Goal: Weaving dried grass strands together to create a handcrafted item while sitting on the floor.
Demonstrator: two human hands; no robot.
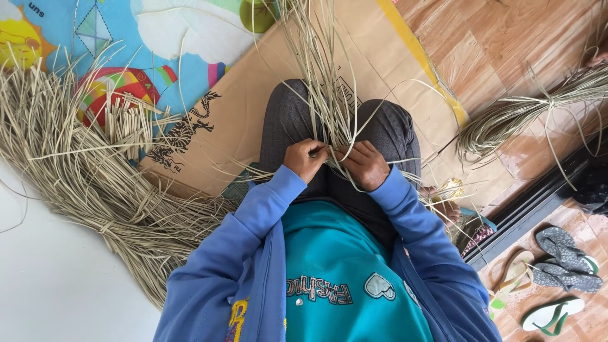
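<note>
My left hand (306,158) and my right hand (364,163) meet over my lap, knuckles up, both closed on a bunch of pale dried straw strips (320,69). The strips fan out from between the hands toward the top of the view, and a few thin ones trail off to either side. My knees in grey trousers (285,120) lie under the strips. Blue jacket sleeves (253,221) cover both arms, over a teal shirt. The part of the strips inside the fingers is hidden.
A large heap of the same straw (82,171) lies at left on a colourful play mat (158,44). I sit on a flat cardboard sheet (234,107). Another straw bundle (506,117) rests on the wooden floor at right. Several sandals (557,259) lie beyond a dark door track.
</note>
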